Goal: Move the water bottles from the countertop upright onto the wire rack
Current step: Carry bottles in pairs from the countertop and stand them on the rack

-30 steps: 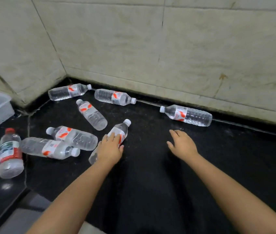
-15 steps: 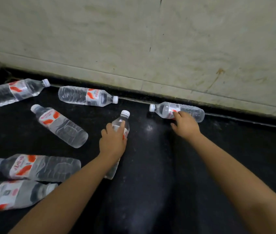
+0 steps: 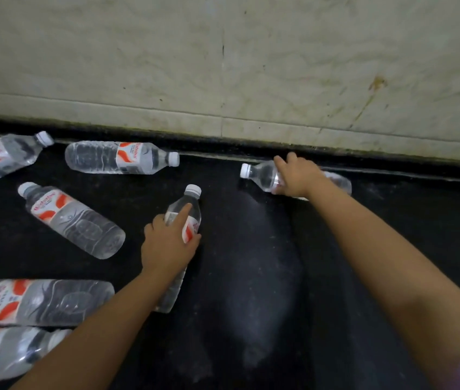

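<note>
Seven clear water bottles with white caps and red-and-white labels lie on their sides on the black counter [image 3: 251,277]; none stands upright. The left hand [image 3: 168,247] rests over the middle bottle [image 3: 188,205], its fingers [image 3: 185,211] wrapped around the labelled body, cap pointing toward the wall [image 3: 223,66]. The right hand [image 3: 296,175] lies over the bottle at the wall's foot [image 3: 259,175], fingers curled around its mid-section, cap pointing left. Five further bottles lie untouched to the left: one at the far left edge [image 3: 1,156], one beside it along the wall [image 3: 116,157], one nearer the middle [image 3: 71,219], and two at the lower left [image 3: 40,302] [image 3: 3,353], cut by the frame. The wire rack is out of view.
</note>
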A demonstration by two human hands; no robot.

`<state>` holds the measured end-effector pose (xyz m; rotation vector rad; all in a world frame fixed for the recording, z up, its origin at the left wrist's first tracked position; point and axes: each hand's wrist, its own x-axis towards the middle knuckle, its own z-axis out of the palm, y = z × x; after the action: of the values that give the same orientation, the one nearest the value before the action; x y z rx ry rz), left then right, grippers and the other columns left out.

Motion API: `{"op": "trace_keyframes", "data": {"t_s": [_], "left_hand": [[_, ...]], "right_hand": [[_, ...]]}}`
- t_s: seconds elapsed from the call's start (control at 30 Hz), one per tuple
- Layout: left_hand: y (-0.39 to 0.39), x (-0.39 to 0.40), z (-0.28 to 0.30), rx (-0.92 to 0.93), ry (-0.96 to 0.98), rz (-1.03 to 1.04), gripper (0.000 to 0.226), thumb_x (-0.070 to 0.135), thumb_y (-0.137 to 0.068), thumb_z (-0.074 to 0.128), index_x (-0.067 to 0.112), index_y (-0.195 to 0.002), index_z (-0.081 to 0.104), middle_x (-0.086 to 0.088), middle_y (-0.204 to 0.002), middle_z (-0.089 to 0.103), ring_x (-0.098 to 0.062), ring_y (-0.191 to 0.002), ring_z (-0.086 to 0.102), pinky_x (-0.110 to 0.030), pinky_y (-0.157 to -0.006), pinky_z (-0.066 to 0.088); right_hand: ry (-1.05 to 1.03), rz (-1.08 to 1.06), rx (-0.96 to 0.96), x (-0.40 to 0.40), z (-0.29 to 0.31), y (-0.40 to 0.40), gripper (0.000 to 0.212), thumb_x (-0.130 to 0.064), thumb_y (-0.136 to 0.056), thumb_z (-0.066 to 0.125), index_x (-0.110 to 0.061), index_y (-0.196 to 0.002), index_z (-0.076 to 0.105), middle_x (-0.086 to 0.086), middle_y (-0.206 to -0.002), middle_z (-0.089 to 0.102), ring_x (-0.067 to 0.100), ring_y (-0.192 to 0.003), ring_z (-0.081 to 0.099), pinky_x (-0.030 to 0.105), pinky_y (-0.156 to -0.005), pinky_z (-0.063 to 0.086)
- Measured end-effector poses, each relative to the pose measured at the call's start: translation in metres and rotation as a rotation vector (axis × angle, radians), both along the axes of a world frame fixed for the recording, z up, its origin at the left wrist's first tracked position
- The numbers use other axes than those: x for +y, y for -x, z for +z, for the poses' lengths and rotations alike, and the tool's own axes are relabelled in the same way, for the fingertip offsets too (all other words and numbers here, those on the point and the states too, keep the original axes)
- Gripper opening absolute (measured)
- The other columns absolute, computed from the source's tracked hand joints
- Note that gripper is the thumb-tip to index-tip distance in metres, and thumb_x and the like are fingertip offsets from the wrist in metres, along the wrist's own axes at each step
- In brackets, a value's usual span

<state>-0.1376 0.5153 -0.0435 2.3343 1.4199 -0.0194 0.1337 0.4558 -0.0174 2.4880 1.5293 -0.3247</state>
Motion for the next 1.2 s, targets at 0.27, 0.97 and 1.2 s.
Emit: {"op": "trace_keyframes", "data": {"t_s": [0.27,0.97,1.2], "left_hand": [[-0.009,-0.014,0.006,0.057,-0.069,-0.047,0.058,0.034,-0.089,0.048,0.032,-0.140,0.021,-0.024,-0.129,0.035,-0.038,-0.113,0.037,-0.047,-0.088,0.042],[-0.128,-0.333,0.170,-0.663,-0.335,-0.983,0.052,0.016,-0.080,0.065,0.010,-0.129,0.047,-0.037,-0.113,0.049,-0.052,-0.095,0.047,-0.057,-0.079,0.042],[-0.208,-0.502,0.227,-0.847,-0.334,-1.024,0.052,0.021,-0.085,0.059,0.010,-0.133,0.042,-0.037,-0.120,0.043,-0.050,-0.100,0.043,-0.055,-0.087,0.036]], "right_hand": [[-0.114,-0.237,-0.004,-0.100,-0.013,0.099,0.071,-0.050,-0.080,0.052,-0.005,-0.130,0.030,0.019,-0.123,0.049,0.034,-0.110,0.049,0.041,-0.086,0.042],[-0.755,-0.968,-0.435,-0.447,0.149,0.139,0.073,-0.046,-0.083,0.054,0.001,-0.133,0.028,0.018,-0.116,0.044,0.033,-0.104,0.041,0.037,-0.087,0.033],[-1.045,-0.958,-0.500,-0.629,0.193,0.097,0.071,-0.040,-0.076,0.062,0.008,-0.124,0.040,0.026,-0.110,0.049,0.039,-0.102,0.045,0.043,-0.088,0.038]]}}
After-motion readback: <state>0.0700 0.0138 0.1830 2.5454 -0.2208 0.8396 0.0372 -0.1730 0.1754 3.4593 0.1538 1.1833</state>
